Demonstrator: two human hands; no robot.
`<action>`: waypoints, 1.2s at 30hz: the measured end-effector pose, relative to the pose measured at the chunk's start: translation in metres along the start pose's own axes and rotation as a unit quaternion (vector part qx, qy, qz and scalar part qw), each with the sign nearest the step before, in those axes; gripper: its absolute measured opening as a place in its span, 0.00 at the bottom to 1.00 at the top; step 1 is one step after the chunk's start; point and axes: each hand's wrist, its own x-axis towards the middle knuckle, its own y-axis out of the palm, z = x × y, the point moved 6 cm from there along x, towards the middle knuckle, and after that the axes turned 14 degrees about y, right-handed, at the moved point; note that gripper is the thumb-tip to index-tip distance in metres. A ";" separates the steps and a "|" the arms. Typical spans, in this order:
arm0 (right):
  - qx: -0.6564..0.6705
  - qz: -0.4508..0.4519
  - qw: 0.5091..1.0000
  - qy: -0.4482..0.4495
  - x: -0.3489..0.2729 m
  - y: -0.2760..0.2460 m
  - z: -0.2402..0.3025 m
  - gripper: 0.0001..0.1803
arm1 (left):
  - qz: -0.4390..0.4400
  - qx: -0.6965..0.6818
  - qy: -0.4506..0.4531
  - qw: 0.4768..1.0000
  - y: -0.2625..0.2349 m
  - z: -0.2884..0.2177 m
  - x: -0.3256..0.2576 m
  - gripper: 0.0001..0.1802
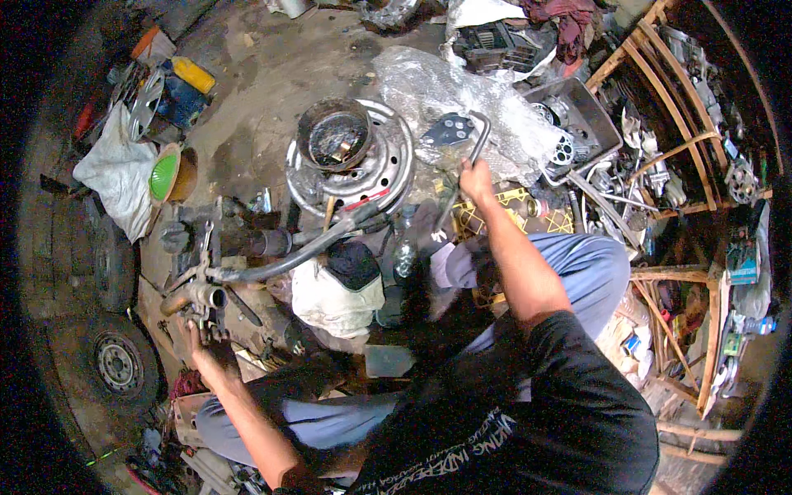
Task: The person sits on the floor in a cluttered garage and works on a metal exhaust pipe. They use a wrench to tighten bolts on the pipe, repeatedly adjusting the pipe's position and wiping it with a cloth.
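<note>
My right hand (476, 179) is closed round a bent metal bar (481, 136), an L-shaped wrench by its look, held upright with its short arm at the top. The bar's lower end reaches down beside a yellow patterned crate (478, 216). At the left, the fingers of my left hand (210, 351) are closed at the lower edge of a greasy metal part with round tube openings (202, 297); their exact hold is partly hidden. A long dark tube (305, 257) runs from near this part up to the right.
A wheel rim (400, 169) carries a round metal pan (334, 136) with small parts. Bubble wrap (412, 78) lies behind my right hand, by a grey bin (590, 124) of metal parts. A white cloth bundle (338, 305) lies between my knees. Wooden racks (714, 330) stand right.
</note>
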 end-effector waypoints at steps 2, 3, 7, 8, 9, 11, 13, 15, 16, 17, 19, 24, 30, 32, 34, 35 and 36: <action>-0.085 0.009 0.996 -0.011 0.038 -0.006 -0.015 0.19 | -0.027 0.002 -0.007 1.000 -0.018 0.005 0.010 0.24; -0.099 -0.002 0.994 -0.049 0.059 -0.014 -0.037 0.18 | -0.010 0.017 0.017 1.000 -0.003 -0.001 0.005 0.23; -0.242 0.053 0.968 0.040 0.062 -0.010 -0.080 0.16 | -0.021 0.026 -0.011 0.999 -0.023 0.005 0.010 0.20; -0.248 0.058 0.966 0.037 0.056 -0.008 -0.088 0.16 | -0.015 0.022 -0.004 1.000 -0.020 0.004 0.009 0.20; -0.255 0.062 0.964 0.033 0.048 -0.007 -0.096 0.16 | -0.009 0.017 0.003 1.000 -0.016 0.003 0.008 0.20; -0.260 0.058 0.964 0.007 0.037 -0.004 -0.095 0.17 | -0.007 0.015 -0.001 1.000 -0.019 0.005 0.010 0.20; -0.254 0.040 0.966 -0.033 0.029 -0.002 -0.085 0.19 | -0.020 0.019 0.003 1.000 -0.015 0.004 0.010 0.20; -0.223 0.050 0.967 -0.111 0.015 0.008 -0.056 0.22 | -0.023 0.002 0.004 1.000 -0.017 0.006 0.013 0.21; -0.205 0.055 0.966 -0.151 0.004 0.015 -0.034 0.24 | -0.012 0.001 -0.001 1.000 -0.024 0.008 0.017 0.21; -0.150 0.160 0.964 -0.150 -0.012 0.028 -0.016 0.27 | -0.002 -0.001 -0.007 1.000 -0.033 0.011 0.020 0.21; -0.099 0.310 0.937 -0.131 -0.053 0.051 0.008 0.32 | 0.006 0.005 -0.001 1.000 -0.032 0.010 0.020 0.21; -0.148 0.385 0.888 -0.203 -0.117 0.096 0.015 0.40 | -0.005 0.031 0.022 0.999 -0.002 -0.005 0.002 0.21; -0.060 0.142 0.950 -0.270 -0.096 0.024 0.116 0.29 | -0.012 0.015 0.006 1.000 -0.013 0.000 0.003 0.22; -0.123 0.174 0.950 -0.230 -0.088 -0.009 0.161 0.29 | -0.040 0.009 -0.008 0.999 -0.018 0.007 0.003 0.21; -0.165 0.144 0.929 -0.297 -0.077 -0.019 0.165 0.28 | -0.025 0.018 0.007 0.999 -0.011 0.005 0.001 0.20; -0.188 0.134 0.920 -0.318 -0.081 -0.025 0.175 0.28 | -0.022 0.023 0.010 0.999 -0.016 0.004 0.004 0.19; -0.210 0.124 0.909 -0.338 -0.084 -0.030 0.185 0.27 | -0.020 0.028 0.014 0.999 -0.023 0.004 0.008 0.19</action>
